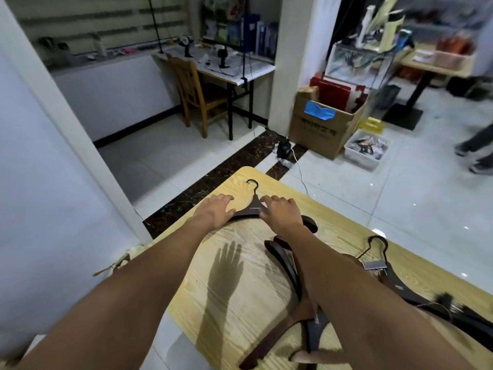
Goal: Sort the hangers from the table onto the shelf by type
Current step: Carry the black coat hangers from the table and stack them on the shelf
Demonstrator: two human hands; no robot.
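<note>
Dark brown hanger [250, 209], pale wood-grain table [248, 233]

— What kind of place are we looking at?
— It is looking like a shop's back room. A cardboard box [320, 129] is holding red paper bags [330, 93], and boxed goods are crowding the shelves [229, 25].
— Anything else pointing that way?
— Hangers [283, 259] are lying on a table [341, 231], and a wooden chair [197, 89] is standing at a cluttered desk [256, 68].
</note>
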